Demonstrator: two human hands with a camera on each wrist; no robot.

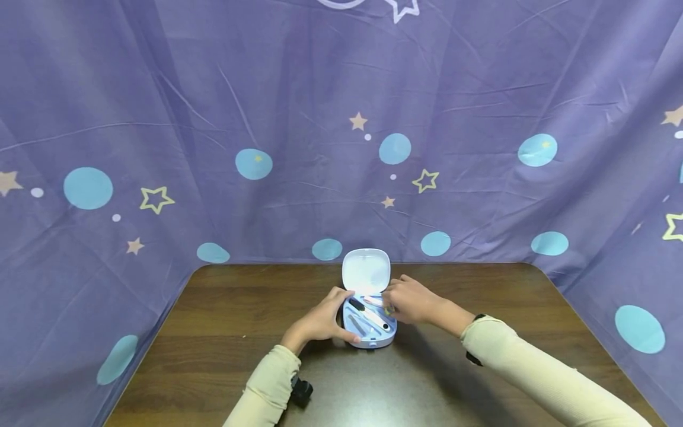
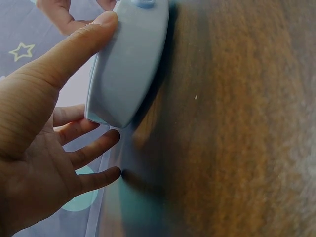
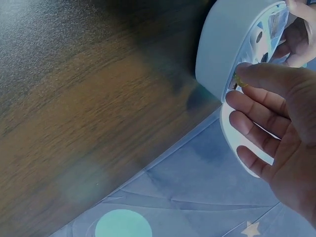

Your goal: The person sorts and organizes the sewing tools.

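A light blue case (image 1: 375,343) stands on the table with its white lid (image 1: 366,270) raised at the back. Inside lie a white tool with a black end (image 1: 370,315) and a slim grey piece (image 1: 356,324), each in a moulded slot. My left hand (image 1: 322,317) holds the case by its left side, thumb at the front rim and forefinger toward the back corner; its other fingers spread free. Over the right side of the tray, my right hand (image 1: 411,301) pinches a small yellow piece (image 3: 239,80) between thumb and forefinger. Those fingers hide most of it.
The case sits near the far edge of the brown wooden table (image 1: 240,344). Behind it hangs a purple curtain (image 1: 320,196) with stars and blue dots, which also runs down both sides. A black wrist device (image 1: 301,391) is at my left sleeve.
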